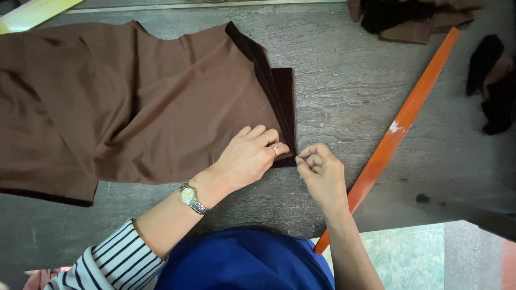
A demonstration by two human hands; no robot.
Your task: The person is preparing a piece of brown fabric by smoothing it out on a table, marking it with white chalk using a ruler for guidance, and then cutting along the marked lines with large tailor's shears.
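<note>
Brown fabric piece (123,102) lies spread flat over the left half of a grey wooden table (349,80), with a darker velvet-looking layer (282,96) showing along its right edge. Left hand (248,157) lies palm down on the fabric's lower right corner, fingers curled and pressing the cloth flat, not gripping anything; rings on two fingers, a metal wristwatch (189,196) on the wrist, striped sleeve (121,260) further back. Right hand (318,171) sits just beside that corner, on the table, fingers curled in and fingertips pinched at the fabric edge; whether it holds a pin, chalk or just the cloth, cannot tell, too small.

Long orange ruler (395,134) lies diagonally just right of the right hand, running from the table's near edge to the upper right. Pale yellow ruler (32,12) at the top left corner. Brown and black fabric scraps (414,19) piled at the top right, more dark scraps (494,80) at the right edge. Blue garment (242,263) of the person fills the bottom centre. Nothing lies between the hands and the fabric corner.
</note>
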